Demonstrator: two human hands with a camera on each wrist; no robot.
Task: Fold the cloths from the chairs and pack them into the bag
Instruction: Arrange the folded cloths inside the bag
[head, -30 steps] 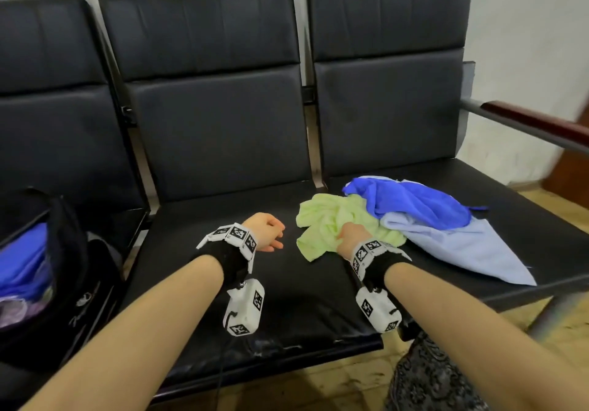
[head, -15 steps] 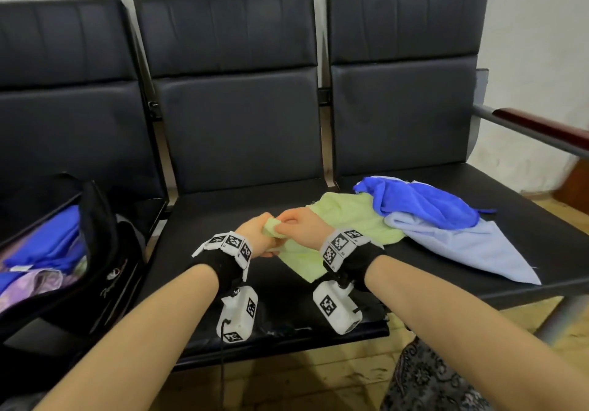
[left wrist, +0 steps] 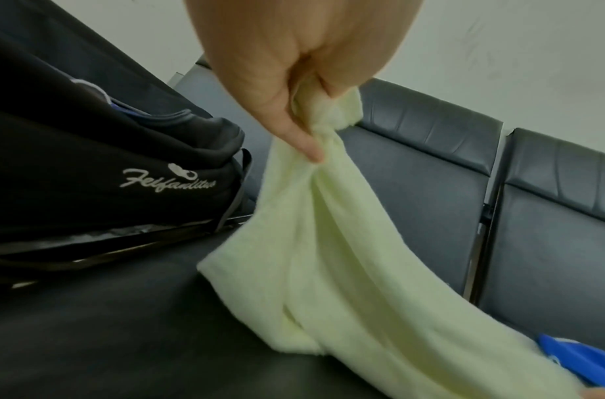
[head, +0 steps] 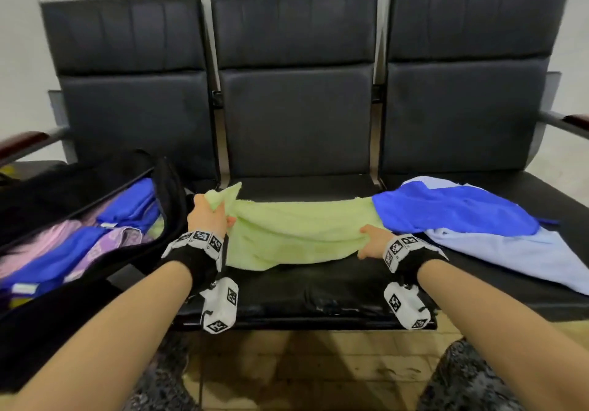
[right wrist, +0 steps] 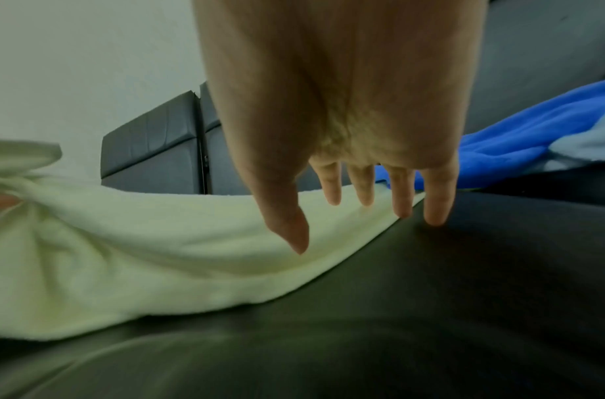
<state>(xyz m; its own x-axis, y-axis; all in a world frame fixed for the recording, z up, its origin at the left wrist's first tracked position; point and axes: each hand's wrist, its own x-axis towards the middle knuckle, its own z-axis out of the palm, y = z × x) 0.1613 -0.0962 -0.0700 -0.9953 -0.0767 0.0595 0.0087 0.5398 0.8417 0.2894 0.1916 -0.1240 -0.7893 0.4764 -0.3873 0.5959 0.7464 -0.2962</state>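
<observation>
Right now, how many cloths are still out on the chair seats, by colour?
Light green cloth: 1, left hand grips one end
Bright blue cloth: 1
Pale blue cloth: 1
Total: 3 on the seats; the cloths in the bag overlap too much to count.

Both forearms reach forward, left hand (head: pixel 208 219) fisted in a tight grip, right hand (head: pixel 373 241) spread with straight fingers (right wrist: pixel 401 189).

Head view: high, facing forward-down over three chairs (head: pixel 296 117). Wrist views: close under each palm, low over the seat. All three share the green cloth (head: pixel 296 235) (left wrist: pixel 345 256) (right wrist: pixel 140 243).
</observation>
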